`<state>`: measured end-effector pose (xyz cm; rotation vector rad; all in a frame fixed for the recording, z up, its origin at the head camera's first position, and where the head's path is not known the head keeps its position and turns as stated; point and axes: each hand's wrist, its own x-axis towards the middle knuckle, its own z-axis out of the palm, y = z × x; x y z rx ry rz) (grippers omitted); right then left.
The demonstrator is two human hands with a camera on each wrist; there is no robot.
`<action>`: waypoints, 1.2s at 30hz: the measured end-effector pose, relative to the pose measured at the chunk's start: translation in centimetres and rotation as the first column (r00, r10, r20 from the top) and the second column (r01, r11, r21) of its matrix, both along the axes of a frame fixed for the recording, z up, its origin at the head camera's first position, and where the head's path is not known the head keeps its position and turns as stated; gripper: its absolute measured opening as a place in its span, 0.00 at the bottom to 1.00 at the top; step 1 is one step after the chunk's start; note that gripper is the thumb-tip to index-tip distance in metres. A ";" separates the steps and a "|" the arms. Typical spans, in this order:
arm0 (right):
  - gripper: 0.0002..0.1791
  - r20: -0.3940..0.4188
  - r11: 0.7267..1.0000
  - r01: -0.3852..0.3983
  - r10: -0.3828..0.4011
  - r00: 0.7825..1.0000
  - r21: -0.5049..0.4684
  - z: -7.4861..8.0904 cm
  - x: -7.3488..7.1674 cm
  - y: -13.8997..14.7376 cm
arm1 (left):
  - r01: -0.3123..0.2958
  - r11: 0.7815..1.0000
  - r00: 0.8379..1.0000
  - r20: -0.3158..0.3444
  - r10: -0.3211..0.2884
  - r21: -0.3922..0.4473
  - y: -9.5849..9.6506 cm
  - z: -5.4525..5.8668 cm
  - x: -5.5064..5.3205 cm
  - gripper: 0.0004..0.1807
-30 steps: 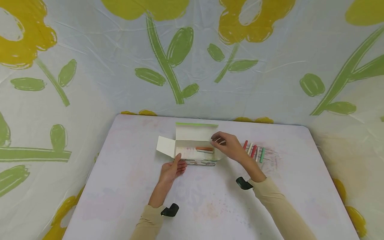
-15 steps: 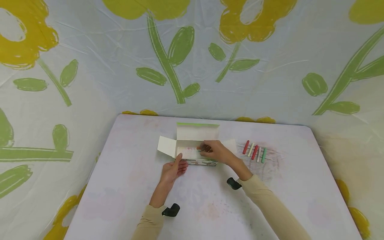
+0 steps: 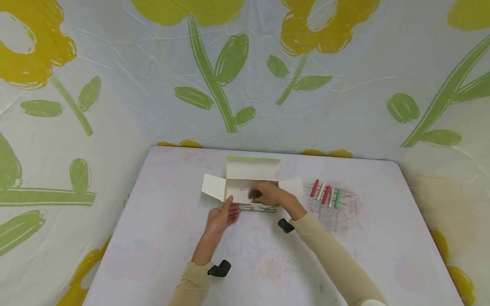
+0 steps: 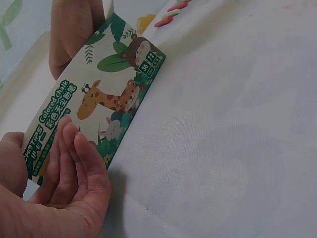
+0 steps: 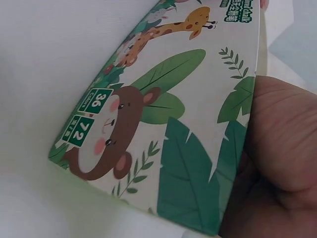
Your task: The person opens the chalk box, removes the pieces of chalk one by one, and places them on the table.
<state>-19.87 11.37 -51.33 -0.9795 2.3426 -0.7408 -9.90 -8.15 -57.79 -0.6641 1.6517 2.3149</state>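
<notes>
An open cardboard chalk box (image 3: 264, 208) stands near the far middle of the table, its flaps spread. Animals and the words "Colored chalk" show on its front in the left wrist view. My left hand (image 3: 218, 219) holds the box's near left corner, thumb over the rim and fingers along the front wall. My right hand (image 3: 269, 193) reaches down into the box's right half with bent fingers. Its fingertips are hidden behind the front wall (image 5: 163, 99) in the right wrist view, so whether they hold chalk cannot be seen.
Right of the box, several chalk sticks lie in a row, among them a red stick (image 3: 314, 188) and a green stick (image 3: 337, 198). Dark smudges mark the tabletop (image 3: 344, 216) around them. A flowered cloth (image 3: 153, 85) hangs behind the table.
My right hand has moved from above the box's right end down and left into it. The orange and white sticks seen inside earlier are now covered. My left hand keeps its place.
</notes>
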 end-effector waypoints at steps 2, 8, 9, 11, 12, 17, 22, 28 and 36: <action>0.08 0.031 0.999 -0.005 0.004 0.999 0.044 0.0 -0.3 -0.3 | 0.001 1.000 1.000 0.004 -0.001 0.005 0.0 0.1 0.1 0.35; 0.08 0.081 0.984 -0.055 0.042 0.996 0.170 0.1 -1.3 -1.4 | 0.006 1.000 1.000 -0.005 -0.006 0.025 0.0 0.6 0.1 0.35; 0.09 0.095 0.981 -0.062 0.044 0.995 0.187 0.1 -1.4 -1.6 | 0.007 1.000 1.000 -0.008 -0.006 0.027 0.0 0.6 0.1 0.36; 0.10 0.116 0.974 -0.069 0.045 0.992 0.218 0.2 -1.7 -1.8 | 0.007 1.000 1.000 -0.004 -0.007 0.030 0.0 0.7 0.1 0.35; 0.10 0.126 0.970 -0.071 0.042 0.991 0.233 0.3 -1.7 -1.9 | 0.008 0.999 1.000 -0.002 -0.008 0.034 -0.1 0.6 0.1 0.35; 0.09 0.140 0.962 -0.079 0.043 0.989 0.261 0.4 -1.8 -1.9 | 0.011 0.999 1.000 0.001 -0.011 0.038 -0.1 0.4 0.0 0.36; 0.08 0.125 0.966 -0.083 0.054 0.991 0.244 0.5 -1.8 -1.7 | 0.000 1.000 1.000 0.012 0.000 0.028 0.1 0.6 0.1 0.36; 0.07 0.099 0.977 -0.069 0.049 0.994 0.203 0.4 -1.7 -0.9 | -0.006 0.999 1.000 0.010 0.006 0.032 0.3 0.6 0.2 0.35; 0.08 -0.008 1.000 -0.017 0.017 1.000 -0.003 0.0 -1.3 0.6 | -0.011 1.000 1.000 0.020 0.011 0.011 0.1 0.2 0.0 0.37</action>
